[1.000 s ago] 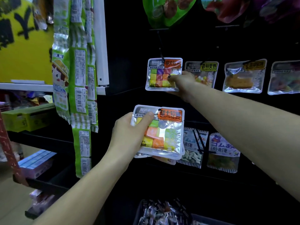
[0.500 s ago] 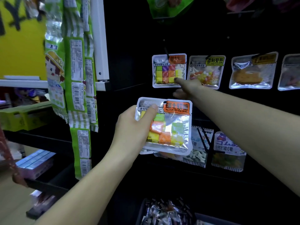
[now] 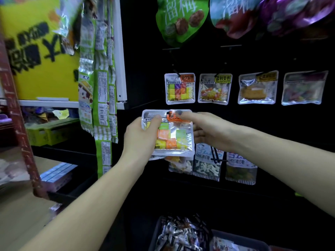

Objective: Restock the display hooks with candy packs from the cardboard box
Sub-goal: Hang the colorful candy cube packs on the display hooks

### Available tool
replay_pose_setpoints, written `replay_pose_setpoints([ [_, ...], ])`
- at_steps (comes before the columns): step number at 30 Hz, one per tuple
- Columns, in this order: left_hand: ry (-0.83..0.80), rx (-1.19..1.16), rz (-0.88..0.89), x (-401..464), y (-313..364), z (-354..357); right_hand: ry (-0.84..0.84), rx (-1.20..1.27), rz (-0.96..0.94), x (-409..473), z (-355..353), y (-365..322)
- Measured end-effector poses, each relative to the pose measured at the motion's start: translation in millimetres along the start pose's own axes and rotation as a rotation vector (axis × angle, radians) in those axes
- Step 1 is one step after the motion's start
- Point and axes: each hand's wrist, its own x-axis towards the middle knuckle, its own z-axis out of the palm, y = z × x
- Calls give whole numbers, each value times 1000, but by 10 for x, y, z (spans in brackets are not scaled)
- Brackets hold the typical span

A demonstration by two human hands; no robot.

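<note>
Left hand grips a candy pack of coloured cubes by its left edge, thumb laid across the front near the top label, fingers hidden behind. Right hand meets the same pack from the right: thumb tip with dark nail polish pressed on the orange label at the top edge, fingers curled behind the right side, so it pinches the pack as well. Pack held upright, face toward the camera, in front of the black display wall. More packs sit behind it in the left hand; only their lower edges show, count unclear.

Just above, one matching cube pack hangs on a hook. To its right in the same row: a jelly bean pack, a pack with a yellow-brown block, and a blurred fourth pack. Below the held pack hangs a lower row of white-labelled packs. Large bags hang along the top. Green snack strips hang at left beside a yellow sign. Bin of wrapped sweets at bottom centre.
</note>
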Motion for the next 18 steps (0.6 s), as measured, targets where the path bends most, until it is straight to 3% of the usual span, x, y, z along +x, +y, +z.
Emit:
replay_pose_setpoints([
  [10,24,89,31,-50,114,5,83,55,-73,-91,-91,-29],
  [18,14,173,66,2,139,-11,389,194,-153,107,-266,-187],
])
